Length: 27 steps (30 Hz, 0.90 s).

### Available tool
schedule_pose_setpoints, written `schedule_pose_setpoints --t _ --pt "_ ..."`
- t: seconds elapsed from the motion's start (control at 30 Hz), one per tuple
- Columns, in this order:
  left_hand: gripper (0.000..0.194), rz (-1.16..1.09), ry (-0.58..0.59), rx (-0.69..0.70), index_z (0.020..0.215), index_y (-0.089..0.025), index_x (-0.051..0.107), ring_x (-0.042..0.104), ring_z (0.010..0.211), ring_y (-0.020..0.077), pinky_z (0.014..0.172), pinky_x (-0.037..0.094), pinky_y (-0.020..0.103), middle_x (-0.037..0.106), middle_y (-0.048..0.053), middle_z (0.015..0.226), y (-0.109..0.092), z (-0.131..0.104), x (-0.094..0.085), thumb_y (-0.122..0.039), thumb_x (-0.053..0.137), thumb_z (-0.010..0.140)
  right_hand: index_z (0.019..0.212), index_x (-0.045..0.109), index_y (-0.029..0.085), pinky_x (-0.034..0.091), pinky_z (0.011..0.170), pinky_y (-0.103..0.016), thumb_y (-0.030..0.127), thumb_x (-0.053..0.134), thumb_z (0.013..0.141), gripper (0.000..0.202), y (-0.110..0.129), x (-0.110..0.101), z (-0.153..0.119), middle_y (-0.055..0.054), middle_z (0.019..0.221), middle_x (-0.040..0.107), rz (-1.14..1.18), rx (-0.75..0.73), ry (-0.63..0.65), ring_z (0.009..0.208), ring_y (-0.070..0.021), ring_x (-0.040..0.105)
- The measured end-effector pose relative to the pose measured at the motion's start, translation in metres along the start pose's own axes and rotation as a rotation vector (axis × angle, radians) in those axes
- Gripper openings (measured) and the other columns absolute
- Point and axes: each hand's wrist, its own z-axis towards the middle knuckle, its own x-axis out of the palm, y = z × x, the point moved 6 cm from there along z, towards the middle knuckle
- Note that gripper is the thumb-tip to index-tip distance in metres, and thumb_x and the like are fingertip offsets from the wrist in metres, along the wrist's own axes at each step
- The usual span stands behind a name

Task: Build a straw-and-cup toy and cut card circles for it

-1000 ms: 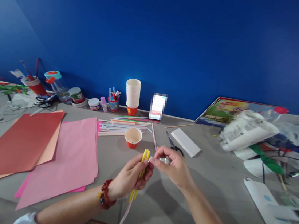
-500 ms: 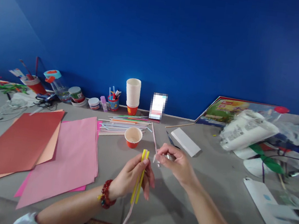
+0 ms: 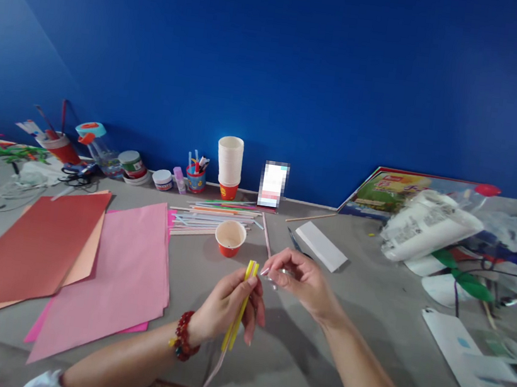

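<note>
My left hand is closed around yellow straws with a thin pink-striped straw between them. Its bent lower end hangs below the yellow pieces. Just to the right, the fingers of my right hand pinch a small, shiny clear thing that looks like transparent tape; my fingers partly cover it. The fingertips are close to the top of the bundle. Beyond the hands stands a paper cup with a red base, and another pink straw lies on the table.
Red paper and pink sheets cover the left side. Loose straws lie behind the cup, near stacked cups. Scissors and a white folded card lie right of centre. Plastic-wrapped cups clutter the far right.
My right hand has moved slightly left, bringing the clear piece nearer the top of the straws. The bundle in my left hand has tilted, its lower end swinging left.
</note>
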Motion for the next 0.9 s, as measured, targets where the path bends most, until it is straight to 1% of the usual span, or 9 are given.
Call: schedule_pose_setpoints --t 0.07,0.13,0.2,0.33,0.43,0.57,0.73,0.9 --pt "0.034 0.007 -0.008 -0.003 0.087 -0.019 0.044 0.055 0.028 0.0109 0.028 0.037 0.015 0.067 0.0 0.056 0.001 0.0 -0.001 -0.052 0.045 0.095 0.079 0.06 0.02 0.046 0.067 -0.027 0.036 0.074 0.081 0.022 0.0 -0.002 0.001 -0.003 0.087 0.066 0.015 0.016 -0.05 0.077 -0.0158 0.059" --pt "0.035 0.017 -0.021 -0.006 0.087 -0.019 0.045 0.051 0.026 0.0091 0.027 0.035 0.014 0.065 -0.001 0.054 0.001 0.0 -0.001 -0.053 0.046 0.095 0.076 0.058 0.02 0.045 0.063 -0.026 0.037 0.076 0.077 0.025 -0.002 -0.002 0.001 -0.002 0.085 0.066 0.044 0.04 -0.131 0.074 -0.0148 0.058" --pt "0.035 0.033 -0.035 -0.011 0.087 -0.018 0.045 0.049 0.025 0.0079 0.026 0.034 0.014 0.064 -0.002 0.053 0.001 -0.001 -0.001 -0.053 0.047 0.094 0.074 0.057 0.02 0.046 0.063 -0.026 0.038 0.077 0.075 0.028 -0.004 0.0 0.002 -0.002 0.084 0.066 0.061 0.054 -0.177 0.073 -0.0149 0.059" --pt "0.036 0.078 -0.05 -0.012 0.087 -0.018 0.045 0.049 0.025 0.0079 0.026 0.033 0.014 0.063 -0.002 0.054 0.002 -0.002 -0.001 -0.053 0.046 0.094 0.072 0.056 0.02 0.049 0.071 -0.03 0.038 0.076 0.076 0.027 -0.001 0.011 0.0 -0.004 0.088 0.069 0.058 0.004 -0.174 0.078 -0.0169 0.063" --pt "0.035 0.099 -0.052 -0.005 0.089 -0.018 0.045 0.049 0.025 0.0082 0.025 0.032 0.014 0.063 -0.002 0.055 0.004 -0.002 -0.002 -0.053 0.045 0.095 0.073 0.056 0.021 0.049 0.071 -0.031 0.036 0.076 0.078 0.025 0.0 0.015 -0.001 -0.004 0.087 0.07 0.052 -0.049 -0.202 0.077 -0.0167 0.063" --pt "0.034 0.101 -0.032 0.0 0.09 -0.018 0.046 0.052 0.026 0.0088 0.025 0.033 0.014 0.064 -0.001 0.057 0.006 -0.003 -0.002 -0.052 0.043 0.096 0.072 0.057 0.02 0.049 0.067 -0.03 0.036 0.076 0.078 0.025 -0.002 0.015 -0.002 -0.003 0.083 0.068 -0.012 -0.082 -0.24 0.071 -0.0156 0.062" --pt "0.033 0.061 0.003 -0.017 0.091 -0.018 0.046 0.052 0.027 0.0094 0.025 0.034 0.015 0.064 -0.001 0.058 0.005 -0.003 0.002 -0.051 0.045 0.096 0.069 0.054 0.021 0.05 0.066 -0.03 0.039 0.074 0.079 0.028 0.001 0.012 -0.003 -0.003 0.078 0.067 -0.105 -0.097 -0.277 0.07 -0.0165 0.061" --pt "0.035 0.008 0.042 -0.042 0.092 -0.018 0.046 0.051 0.027 0.0092 0.027 0.037 0.015 0.064 -0.002 0.056 0.004 -0.002 0.006 -0.053 0.048 0.094 0.07 0.055 0.021 0.05 0.066 -0.03 0.038 0.073 0.08 0.027 0.005 0.013 -0.003 -0.003 0.078 0.067 -0.138 -0.128 -0.259 0.069 -0.0162 0.061"
